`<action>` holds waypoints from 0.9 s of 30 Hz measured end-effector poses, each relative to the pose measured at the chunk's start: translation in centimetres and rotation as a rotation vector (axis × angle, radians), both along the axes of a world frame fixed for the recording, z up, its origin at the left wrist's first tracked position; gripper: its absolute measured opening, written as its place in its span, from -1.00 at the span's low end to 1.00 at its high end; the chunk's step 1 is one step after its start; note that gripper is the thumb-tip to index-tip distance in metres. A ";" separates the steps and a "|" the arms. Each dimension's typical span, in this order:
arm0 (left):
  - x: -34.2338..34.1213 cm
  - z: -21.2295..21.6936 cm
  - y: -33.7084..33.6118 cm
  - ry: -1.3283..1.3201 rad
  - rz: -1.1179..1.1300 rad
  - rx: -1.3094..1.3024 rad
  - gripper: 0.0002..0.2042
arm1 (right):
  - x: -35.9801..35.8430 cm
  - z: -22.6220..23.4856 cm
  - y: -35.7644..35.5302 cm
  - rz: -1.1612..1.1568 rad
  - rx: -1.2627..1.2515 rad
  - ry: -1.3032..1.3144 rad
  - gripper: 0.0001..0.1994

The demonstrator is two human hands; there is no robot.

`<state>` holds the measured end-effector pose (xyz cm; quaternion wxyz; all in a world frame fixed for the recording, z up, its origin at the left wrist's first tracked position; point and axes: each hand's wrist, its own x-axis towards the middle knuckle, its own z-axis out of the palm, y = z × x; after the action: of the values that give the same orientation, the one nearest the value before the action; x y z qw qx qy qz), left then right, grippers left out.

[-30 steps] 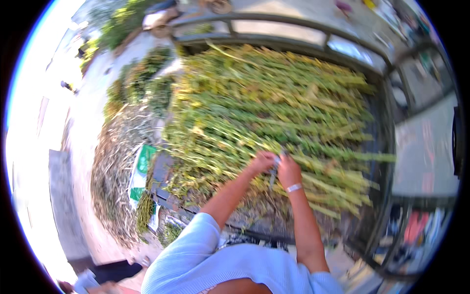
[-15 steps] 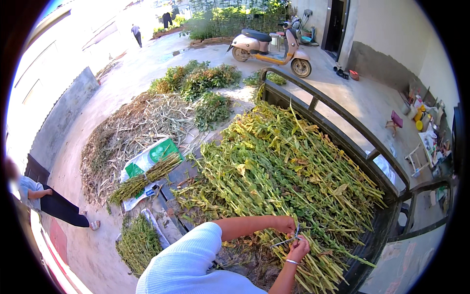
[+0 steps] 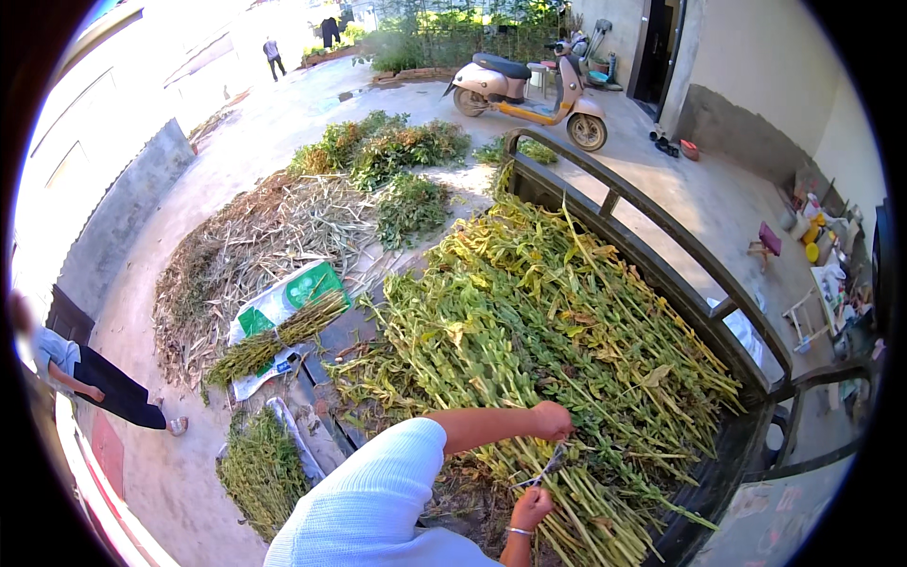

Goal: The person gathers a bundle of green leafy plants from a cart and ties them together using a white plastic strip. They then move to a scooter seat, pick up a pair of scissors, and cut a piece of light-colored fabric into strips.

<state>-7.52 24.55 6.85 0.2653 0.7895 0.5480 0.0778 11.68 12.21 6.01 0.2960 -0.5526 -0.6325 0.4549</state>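
Observation:
Long green and yellowing leafy stalks (image 3: 529,312) with seed pods, resembling sesame, fill the cart bed in front of me. A thin greyish strip of cord (image 3: 552,463) runs over the cut ends of a bunch of these stalks. My left hand (image 3: 552,420), closed in a fist, grips the strip at its far end. Nearer to me, my right hand (image 3: 531,508), with a bracelet at the wrist, is closed on the other end. The strip looks taut and crossed between the hands. The underside of the bunch is hidden.
A dark metal rail (image 3: 652,213) edges the cart bed. Tied stalks lie on a green-and-white sack (image 3: 293,302), with another bundle (image 3: 265,463) below. Dry stalks (image 3: 255,246) cover the ground beyond. A person (image 3: 94,378) stands at left; a scooter (image 3: 529,90) is parked behind.
My hands were close together at the crossing of the strip. Now they are apart, the left farther away and the right nearer to me, with the strip drawn out between them.

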 end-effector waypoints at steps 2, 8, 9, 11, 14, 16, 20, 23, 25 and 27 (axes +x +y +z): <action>0.9 -1.6 0.1 0.053 -0.076 -0.034 -0.81 | 0.5 -3.8 -2.7 0.083 0.374 -0.117 -0.66; 3.2 4.3 -1.6 -0.072 0.065 0.076 -0.79 | 1.6 0.0 2.0 0.138 0.104 -0.080 -0.67; 3.5 6.0 -2.6 -0.093 0.098 0.099 -0.79 | 1.1 1.1 2.6 0.143 0.118 -0.079 -0.64; 4.5 7.3 -5.5 -0.119 0.096 0.186 -0.81 | -0.6 3.8 3.4 0.193 0.078 -0.065 -0.68; 7.2 10.0 -9.1 0.060 0.326 0.177 -0.79 | -1.5 -0.4 4.1 0.271 0.554 -0.278 -0.82; 6.5 10.1 -10.3 -0.088 0.299 0.239 -0.79 | -0.6 -2.0 4.6 0.239 0.529 -0.294 -0.81; 4.5 8.8 -12.6 -0.503 0.472 0.223 -0.87 | -0.7 1.2 6.0 -0.038 -0.437 0.313 -0.72; 4.4 4.9 -14.4 -0.966 0.716 0.137 -0.85 | -0.4 3.6 6.2 -0.221 -0.755 0.480 -0.65; 5.1 2.9 -15.2 -1.071 0.750 -0.086 -0.76 | -0.8 5.0 5.9 -0.269 -0.848 0.556 -0.66; 7.7 1.2 -14.4 -0.983 0.677 0.042 -0.70 | -1.1 5.0 6.1 -0.277 -0.899 0.574 -0.66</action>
<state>0.19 10.18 8.07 0.4327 0.4472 0.5806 0.5250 10.59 18.32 11.04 0.2485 -0.5565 -0.1912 0.7694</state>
